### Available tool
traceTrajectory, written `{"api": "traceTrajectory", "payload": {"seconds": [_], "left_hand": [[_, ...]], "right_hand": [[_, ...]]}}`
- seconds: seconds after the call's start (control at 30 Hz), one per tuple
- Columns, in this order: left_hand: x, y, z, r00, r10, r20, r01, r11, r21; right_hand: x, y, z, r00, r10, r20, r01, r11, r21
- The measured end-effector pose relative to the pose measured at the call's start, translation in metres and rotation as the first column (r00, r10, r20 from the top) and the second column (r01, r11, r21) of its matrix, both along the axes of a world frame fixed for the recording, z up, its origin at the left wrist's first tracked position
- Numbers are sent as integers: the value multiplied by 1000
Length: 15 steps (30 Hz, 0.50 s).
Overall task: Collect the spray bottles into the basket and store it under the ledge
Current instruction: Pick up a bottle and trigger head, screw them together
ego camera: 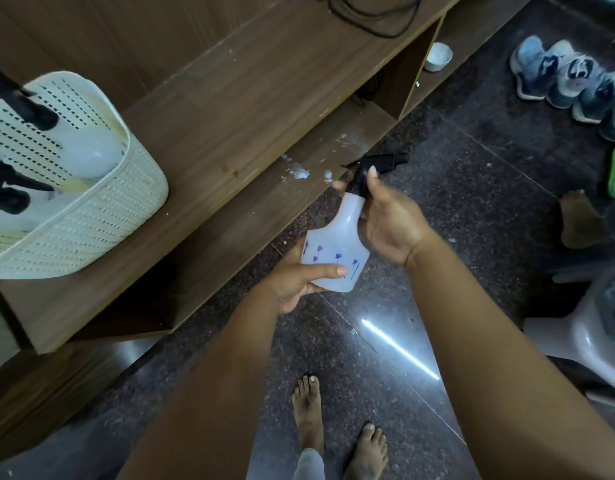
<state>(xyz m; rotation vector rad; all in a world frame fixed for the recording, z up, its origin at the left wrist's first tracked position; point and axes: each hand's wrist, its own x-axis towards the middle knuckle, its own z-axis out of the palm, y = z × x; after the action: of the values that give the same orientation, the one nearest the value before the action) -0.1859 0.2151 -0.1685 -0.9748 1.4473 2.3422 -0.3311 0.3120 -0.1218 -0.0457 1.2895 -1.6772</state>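
Note:
A translucent white spray bottle [335,237] with small blue flower prints and a black trigger head is held over the dark floor, in front of the wooden ledge [230,109]. My left hand [299,278] grips its base, thumb across the front. My right hand [385,216] wraps the neck just below the trigger. A cream perforated basket [91,216] stands on the ledge at the left. Inside it lie other white spray bottles [91,152] with black heads, partly hidden by the rim.
White spill marks [301,173] dot the ledge's edge. Open compartments under the ledge hold a white bowl [437,56]. A black cable [375,15] lies on top. Several shoes [569,81] sit at the right, a white plastic stool [597,327] near right. Bare feet [337,431] stand below.

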Motion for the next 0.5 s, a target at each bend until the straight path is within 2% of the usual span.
{"api": "traceTrajectory", "payload": {"seconds": [0.07, 0.27, 0.43, 0.5], "left_hand": [[5, -4, 9, 1000, -22, -17, 22, 1000, -3], [29, -14, 32, 992, 108, -69, -104, 993, 57], [39, -25, 58, 977, 202, -64, -205, 978, -36], [42, -35, 73, 974, 214, -79, -221, 971, -88]], "right_hand": [[-1, -10, 8, 999, -38, 35, 40, 998, -53], [13, -43, 27, 997, 72, -16, -73, 995, -69], [35, -81, 50, 988, 17, -157, -8, 998, 57], [39, -95, 67, 989, 33, -146, -27, 999, 45]]}}
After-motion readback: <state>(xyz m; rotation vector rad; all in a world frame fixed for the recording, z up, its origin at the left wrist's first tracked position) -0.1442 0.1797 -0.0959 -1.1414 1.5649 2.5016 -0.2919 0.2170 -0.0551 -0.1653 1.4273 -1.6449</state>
